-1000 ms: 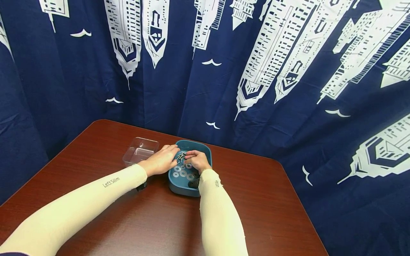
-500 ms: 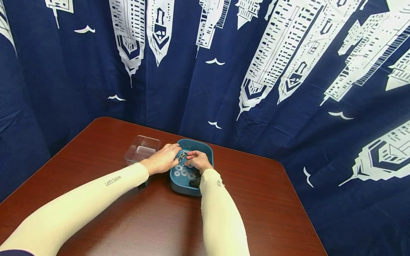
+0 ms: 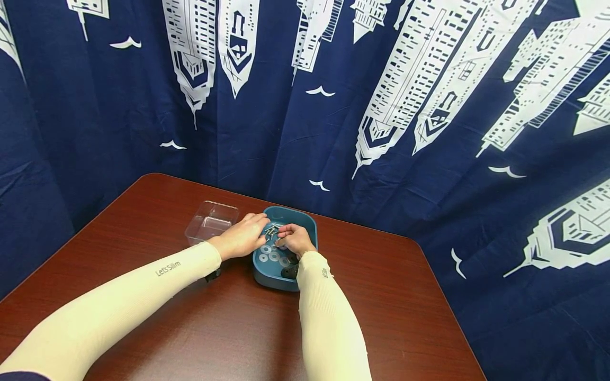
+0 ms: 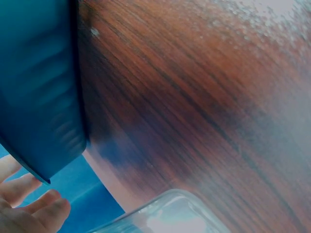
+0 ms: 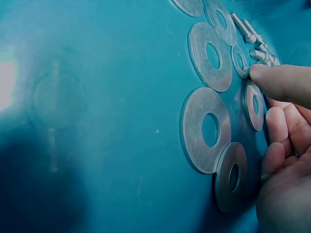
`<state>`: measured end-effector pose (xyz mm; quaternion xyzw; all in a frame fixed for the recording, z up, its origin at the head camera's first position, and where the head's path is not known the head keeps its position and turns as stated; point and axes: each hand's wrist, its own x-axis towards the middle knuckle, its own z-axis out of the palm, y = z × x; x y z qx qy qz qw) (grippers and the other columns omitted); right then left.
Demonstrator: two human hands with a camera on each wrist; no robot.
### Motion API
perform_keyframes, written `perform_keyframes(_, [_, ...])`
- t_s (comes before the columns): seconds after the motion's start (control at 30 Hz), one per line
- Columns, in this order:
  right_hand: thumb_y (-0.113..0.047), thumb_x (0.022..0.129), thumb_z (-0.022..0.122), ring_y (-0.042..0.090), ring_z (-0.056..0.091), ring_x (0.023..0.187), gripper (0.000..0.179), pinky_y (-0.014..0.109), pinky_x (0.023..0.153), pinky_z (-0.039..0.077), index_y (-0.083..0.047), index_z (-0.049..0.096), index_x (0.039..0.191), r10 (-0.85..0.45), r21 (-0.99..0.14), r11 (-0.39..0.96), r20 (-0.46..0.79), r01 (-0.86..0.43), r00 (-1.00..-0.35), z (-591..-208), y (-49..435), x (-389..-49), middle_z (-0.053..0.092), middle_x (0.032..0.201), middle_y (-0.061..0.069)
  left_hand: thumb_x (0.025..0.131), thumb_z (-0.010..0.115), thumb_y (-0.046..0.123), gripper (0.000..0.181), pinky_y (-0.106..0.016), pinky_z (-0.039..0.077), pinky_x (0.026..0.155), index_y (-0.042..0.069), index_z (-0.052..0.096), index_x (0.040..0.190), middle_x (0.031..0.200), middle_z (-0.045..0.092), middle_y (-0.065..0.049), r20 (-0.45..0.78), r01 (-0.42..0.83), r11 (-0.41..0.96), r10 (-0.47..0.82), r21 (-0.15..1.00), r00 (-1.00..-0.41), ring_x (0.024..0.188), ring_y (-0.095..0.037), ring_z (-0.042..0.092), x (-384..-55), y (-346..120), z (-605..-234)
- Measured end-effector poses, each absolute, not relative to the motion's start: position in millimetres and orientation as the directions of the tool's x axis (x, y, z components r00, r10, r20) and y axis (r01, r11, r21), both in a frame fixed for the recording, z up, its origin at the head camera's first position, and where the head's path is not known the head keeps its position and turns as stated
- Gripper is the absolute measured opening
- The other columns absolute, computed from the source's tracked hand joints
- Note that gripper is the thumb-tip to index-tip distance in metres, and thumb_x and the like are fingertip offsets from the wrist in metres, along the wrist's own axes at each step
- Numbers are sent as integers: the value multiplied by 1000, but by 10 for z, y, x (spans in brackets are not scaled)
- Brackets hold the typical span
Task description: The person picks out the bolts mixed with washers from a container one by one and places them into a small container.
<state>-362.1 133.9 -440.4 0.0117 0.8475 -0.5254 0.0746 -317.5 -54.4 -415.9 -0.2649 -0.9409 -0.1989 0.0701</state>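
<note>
A blue bin (image 3: 275,283) holds flat metal washers (image 3: 274,256) and a small heap of metal screws (image 3: 271,231). My left hand (image 3: 242,235) rests at the bin's left rim, with loosely bent fingers (image 4: 48,213) by a corner of it in the left wrist view. Inside the bin, my right hand (image 3: 296,239) hovers low over the washers, thumb and fingers apart in the head view. In the right wrist view one digit touches or nearly touches a small washer (image 5: 240,62) beside the screws (image 5: 245,30). No held piece shows; the right palm is partly hidden.
A clear plastic box (image 3: 209,222) stands left of the bin, behind my left wrist. Dark objects (image 3: 289,272) lie in the bin's near right corner, partly under my right forearm. The brown table (image 3: 381,296) ends at a blue printed curtain (image 3: 238,143).
The whole head view shifts slightly between the first frame and the second. Both hands stay at the bin, and the right thumb and fingers shift only a little over the washers.
</note>
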Motion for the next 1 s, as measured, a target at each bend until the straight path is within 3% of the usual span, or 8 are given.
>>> perform_keyframes(0.17, [11, 77, 74, 13, 60, 76, 38, 23, 69, 54, 1, 68, 113, -55, -872, 483, -124, 82, -991, -4403, 1329, -3615, 72, 98, 13, 96, 62, 18, 51, -49, 38, 115, -4, 51, 140, 151, 45, -24, 239, 527, 782, 471, 334, -849, 141, -41, 41, -3183, -546, -4168])
perform_keyframes(0.73, [9, 81, 72, 13, 63, 76, 32, 27, 71, 57, 1, 69, 112, -56, -877, 476, -113, 73, -992, -4402, 1345, -3616, 73, 96, 11, 93, 65, 18, 51, -51, 41, 111, -6, 54, 137, 148, 48, -25, 284, 552, 769, 477, 322, -831, 137, -43, 45, -3200, -533, -4180])
perform_keyframes(1.0, [6, 81, 72, 13, 63, 76, 32, 27, 72, 55, 1, 69, 113, -53, -868, 490, -116, 75, -992, -4396, 1355, -3620, 74, 93, 9, 95, 63, 21, 53, -49, 38, 114, -4, 51, 141, 151, 45, -24, 247, 526, 769, 465, 363, -850, 140, -41, 42, -3189, -534, -4174])
